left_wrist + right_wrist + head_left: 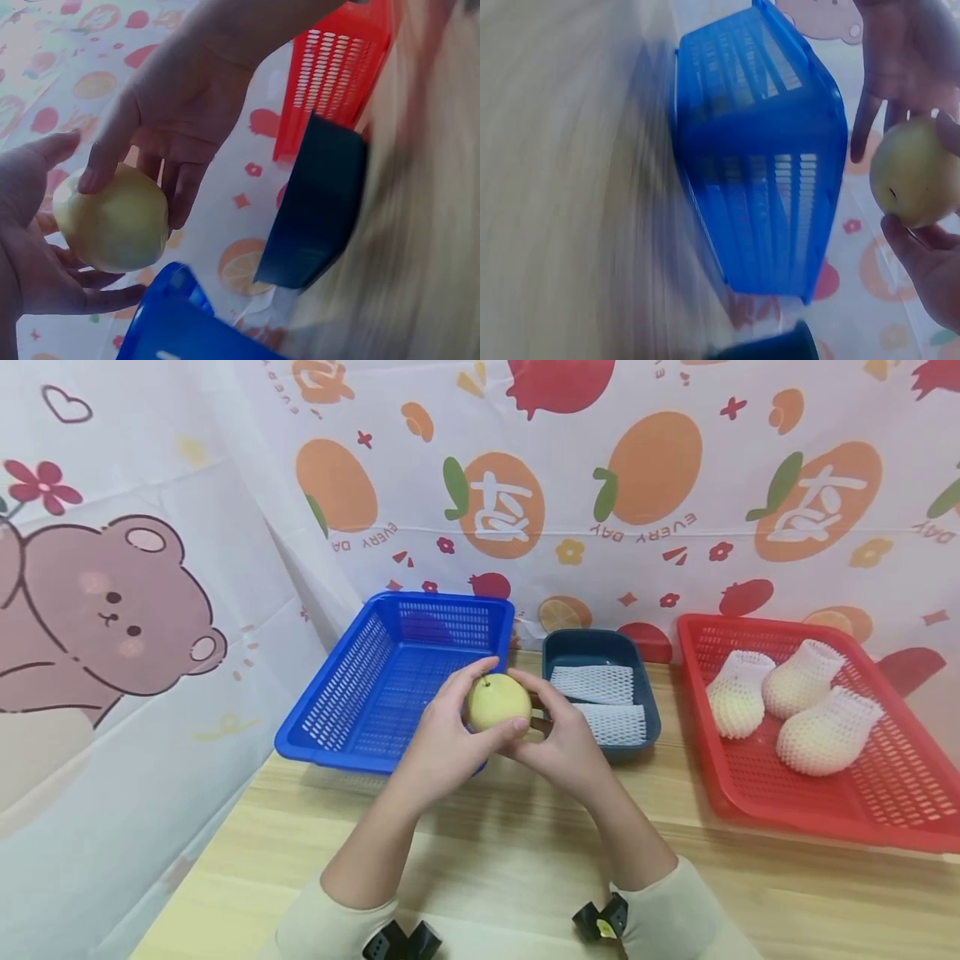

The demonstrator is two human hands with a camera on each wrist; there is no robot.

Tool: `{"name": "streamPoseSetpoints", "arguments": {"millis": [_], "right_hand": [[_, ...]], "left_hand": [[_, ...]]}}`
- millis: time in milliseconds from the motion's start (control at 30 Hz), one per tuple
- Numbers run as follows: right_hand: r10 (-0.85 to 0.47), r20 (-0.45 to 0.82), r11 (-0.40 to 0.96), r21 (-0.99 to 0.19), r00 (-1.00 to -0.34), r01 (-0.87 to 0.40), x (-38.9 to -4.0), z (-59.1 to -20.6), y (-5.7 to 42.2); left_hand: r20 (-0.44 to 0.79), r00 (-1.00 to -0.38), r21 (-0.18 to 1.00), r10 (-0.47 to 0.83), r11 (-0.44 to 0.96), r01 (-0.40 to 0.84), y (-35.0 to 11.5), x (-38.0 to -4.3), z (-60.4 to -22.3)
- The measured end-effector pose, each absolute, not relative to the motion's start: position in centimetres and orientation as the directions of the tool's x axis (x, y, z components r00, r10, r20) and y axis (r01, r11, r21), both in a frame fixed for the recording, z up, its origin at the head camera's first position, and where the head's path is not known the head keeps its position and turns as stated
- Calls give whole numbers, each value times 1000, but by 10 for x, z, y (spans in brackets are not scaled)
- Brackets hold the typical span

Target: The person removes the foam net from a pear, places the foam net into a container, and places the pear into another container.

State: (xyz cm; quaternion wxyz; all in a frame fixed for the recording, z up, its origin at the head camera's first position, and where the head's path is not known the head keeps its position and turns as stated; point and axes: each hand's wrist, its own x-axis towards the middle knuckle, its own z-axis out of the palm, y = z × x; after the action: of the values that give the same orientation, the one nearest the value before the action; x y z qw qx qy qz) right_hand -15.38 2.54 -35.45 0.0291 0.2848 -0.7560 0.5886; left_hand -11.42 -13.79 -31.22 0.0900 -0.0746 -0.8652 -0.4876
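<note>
A round, smooth, pale-yellow pear (498, 700), its dark stem end tilted toward eleven o'clock, is held aloft between the left hand (446, 731) and right hand (567, 739).

Head view: partly covered by the left hand (444, 739) and right hand (566, 747), the yellow fruit (497, 700); partly masked by the left hand, the right side of the blue basket (322, 755); behind the right hand, the left side of the dark green tray (600, 647); cut off by the right edge, the red basket (825, 828). Left wrist view: blurred, the tabletop (420, 270). Right wrist view: cropped below, the dark green tray.
</note>
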Motion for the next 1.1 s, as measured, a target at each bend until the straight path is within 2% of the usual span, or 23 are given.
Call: {"name": "streamPoseSetpoints", "arguments": {"millis": [133, 267, 400, 533, 633, 767, 1100], "right_hand": [[-382, 396, 88, -884, -835, -460, -154, -354, 7], [-412, 384, 75, -890, -826, -451, -152, -356, -11], [-436, 362, 183, -861, -824, -474, -152, -360, -22], [-479, 345, 374, -752, -807, -543, -154, -366, -27], [-548, 349, 466, -628, -761, -623, -155, -372, -29], [-618, 349, 496, -522, -704, -694, -155, -377, -29], [-641, 325, 512, -494, -695, -703, -152, -381, -32]], "left_hand": [[270, -962, 758, 30, 610, 231, -152, -115, -308], [300, -954, 726, 19, 644, 241, -173, -114, -303], [310, -951, 710, -26, 672, 213, -198, -116, -297], [302, -950, 653, -80, 744, 145, -221, -120, -297], [251, -963, 601, -100, 796, 74, -235, -125, -300], [155, -983, 541, -98, 841, 1, -247, -133, -308], [-19, -1000, 491, -19, 871, -26, -263, -147, -334]]}}
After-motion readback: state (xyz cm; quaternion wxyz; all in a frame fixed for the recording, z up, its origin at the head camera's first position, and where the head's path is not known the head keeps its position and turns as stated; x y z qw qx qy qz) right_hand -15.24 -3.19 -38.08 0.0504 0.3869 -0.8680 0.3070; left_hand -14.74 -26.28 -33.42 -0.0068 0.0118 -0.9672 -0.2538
